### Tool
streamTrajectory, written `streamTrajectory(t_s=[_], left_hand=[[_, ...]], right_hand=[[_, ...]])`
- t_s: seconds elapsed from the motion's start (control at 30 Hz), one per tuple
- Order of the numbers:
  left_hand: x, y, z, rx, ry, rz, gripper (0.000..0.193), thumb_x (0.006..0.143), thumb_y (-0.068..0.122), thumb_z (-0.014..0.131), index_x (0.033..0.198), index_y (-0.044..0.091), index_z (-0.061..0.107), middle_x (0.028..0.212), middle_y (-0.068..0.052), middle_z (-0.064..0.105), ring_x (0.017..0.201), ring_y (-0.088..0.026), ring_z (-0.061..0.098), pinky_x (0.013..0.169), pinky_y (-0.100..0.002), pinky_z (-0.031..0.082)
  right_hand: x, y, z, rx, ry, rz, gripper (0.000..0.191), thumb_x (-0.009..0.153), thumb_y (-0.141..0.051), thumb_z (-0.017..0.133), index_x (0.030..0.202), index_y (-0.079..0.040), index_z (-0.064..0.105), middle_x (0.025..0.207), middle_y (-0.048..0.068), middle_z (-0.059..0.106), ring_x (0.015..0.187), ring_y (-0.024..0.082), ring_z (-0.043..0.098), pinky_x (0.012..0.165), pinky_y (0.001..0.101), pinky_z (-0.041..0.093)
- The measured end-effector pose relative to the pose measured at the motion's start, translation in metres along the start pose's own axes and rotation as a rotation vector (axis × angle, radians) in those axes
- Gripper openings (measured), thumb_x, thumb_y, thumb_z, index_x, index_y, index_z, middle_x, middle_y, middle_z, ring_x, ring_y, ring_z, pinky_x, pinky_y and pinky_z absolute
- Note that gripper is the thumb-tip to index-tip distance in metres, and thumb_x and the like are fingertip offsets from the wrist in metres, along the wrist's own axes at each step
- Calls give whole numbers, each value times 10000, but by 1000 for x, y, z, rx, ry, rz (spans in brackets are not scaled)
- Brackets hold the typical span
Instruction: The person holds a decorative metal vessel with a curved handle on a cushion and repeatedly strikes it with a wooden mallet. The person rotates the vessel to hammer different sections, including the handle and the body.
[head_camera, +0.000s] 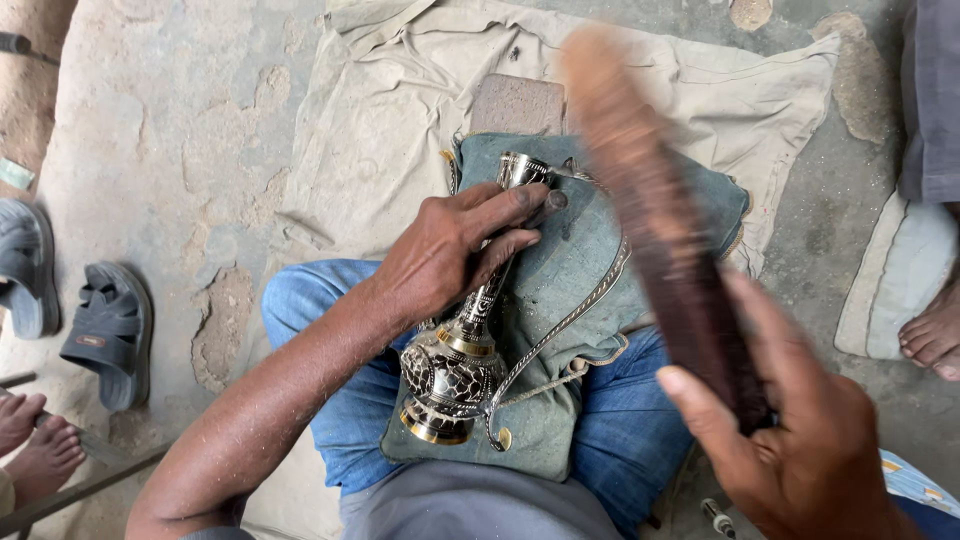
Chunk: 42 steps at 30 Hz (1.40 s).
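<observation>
Now my left hand (445, 255) clamps the vase (470, 340) neck on the cushion (560, 290); its axis runs away from me. Right hand (800, 450) grasps a blurred stick (650, 210) to its right.

The floor (170, 150) is bare, rough concrete, pitted and patched, with shallow broken spots near its left side. A pale, creased cloth (400, 130) is spread flat across the floor's middle, reaching toward the far edge. On that cloth, near its far end, rests a flat reddish-brown block (517, 103). At the floor's left edge stand two grey sandals (108, 335), side by side and close together. Toward the right edge a light cushion (893, 285) lies on the concrete. A thin rod (80, 490) lies slanted across the near left corner.
</observation>
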<state>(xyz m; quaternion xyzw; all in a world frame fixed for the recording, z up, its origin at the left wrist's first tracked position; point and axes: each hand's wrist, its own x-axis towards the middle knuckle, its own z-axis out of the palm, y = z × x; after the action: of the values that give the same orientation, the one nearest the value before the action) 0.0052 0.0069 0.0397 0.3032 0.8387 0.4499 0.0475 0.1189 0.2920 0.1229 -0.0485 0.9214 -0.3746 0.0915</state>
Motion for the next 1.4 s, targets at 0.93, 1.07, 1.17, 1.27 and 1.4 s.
streamTrajectory(t_s=[0.93,1.07,1.17,1.27,1.4], left_hand=[[1,-17,-7,-50,-44,130,390,1068,275,612,1403,76,583,1185,-182,711,928,-336,746,783,-433,607],[-6,-24,-4,-60,2,145,321,1060,247,677,1338,94,630,1176,-135,730,954,-270,758,797,-395,625],[-13,-31,1,-184,149,72,380,1030,222,725,1371,91,621,1143,-98,735,956,-189,755,786,-315,646],[-15,-37,4,-237,164,-104,441,969,205,771,1357,71,612,938,-43,741,800,-133,725,653,-277,576],[-17,-36,9,-283,182,-140,431,960,197,779,1341,78,615,899,-28,732,763,-126,714,631,-252,577]], right_hand=[[-8,5,7,-141,18,-69,700,921,-244,683,1485,73,415,1027,290,706,867,296,766,672,361,610],[-13,5,4,-66,-59,60,680,863,-241,757,1453,28,552,950,194,770,765,217,739,605,333,594],[-10,-8,-3,-119,144,144,624,808,-156,822,1354,31,585,900,175,733,722,196,713,606,306,566],[6,-18,-12,125,212,201,563,786,-78,814,1273,30,553,906,130,696,794,171,723,663,269,592],[36,-10,-19,103,87,161,436,806,-62,768,1198,-13,585,885,55,694,789,143,718,657,273,601]])
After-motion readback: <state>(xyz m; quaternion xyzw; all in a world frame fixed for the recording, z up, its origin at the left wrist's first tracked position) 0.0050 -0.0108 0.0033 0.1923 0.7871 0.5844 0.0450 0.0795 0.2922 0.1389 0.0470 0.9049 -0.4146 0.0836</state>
